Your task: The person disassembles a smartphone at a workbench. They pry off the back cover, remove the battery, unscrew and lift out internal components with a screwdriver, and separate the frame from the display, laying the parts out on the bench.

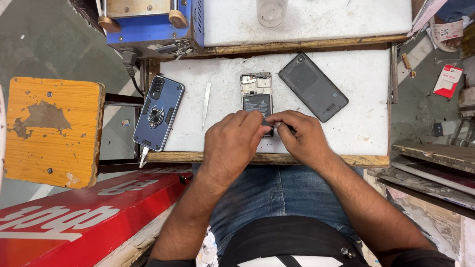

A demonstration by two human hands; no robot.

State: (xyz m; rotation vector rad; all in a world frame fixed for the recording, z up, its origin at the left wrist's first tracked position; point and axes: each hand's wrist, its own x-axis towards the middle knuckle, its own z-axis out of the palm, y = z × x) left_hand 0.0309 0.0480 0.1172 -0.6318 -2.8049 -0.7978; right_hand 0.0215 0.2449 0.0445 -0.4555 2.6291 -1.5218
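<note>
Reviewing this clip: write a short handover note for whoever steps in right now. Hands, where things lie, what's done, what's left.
Left hand and right hand: both pinch at the lower end of the opened phone on the white mat; what the fingertips hold is hidden.
Back cover lies off, right of the phone. Tweezers lie to its left, then a blue cased phone.
Done: back cover removed, insides exposed.
Left: work at the lower end is unfinished; cover not refitted.

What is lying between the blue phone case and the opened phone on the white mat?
In the head view, slim metal tweezers lie on the mat between the blue phone case and the opened phone; otherwise that stretch is bare.
</note>
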